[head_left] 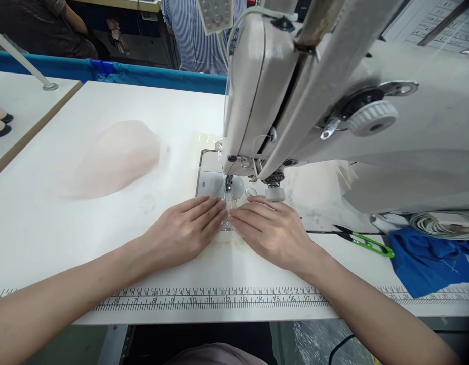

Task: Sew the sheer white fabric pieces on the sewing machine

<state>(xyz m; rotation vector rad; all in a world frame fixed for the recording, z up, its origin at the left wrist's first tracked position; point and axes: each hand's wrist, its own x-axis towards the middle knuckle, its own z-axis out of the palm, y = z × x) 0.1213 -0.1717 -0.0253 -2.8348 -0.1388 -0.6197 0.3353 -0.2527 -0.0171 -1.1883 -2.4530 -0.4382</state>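
My left hand (185, 230) lies flat on the white sewing table (67, 223), fingers stretched toward the needle. My right hand (272, 230) lies flat beside it, fingertips almost meeting those of the left. Both press on a thin, sheer pale fabric piece (229, 223) just in front of the presser foot (230, 186) of the white sewing machine (333, 101). The fabric is nearly see-through and mostly hidden under my fingers.
A pile of sheer peach fabric (116, 157) lies to the left. Green-handled thread snips (365, 242) and blue cloth (428, 263) sit at the right. A printed ruler (219, 298) runs along the table's front edge. Another person in a striped shirt (198, 35) stands behind.
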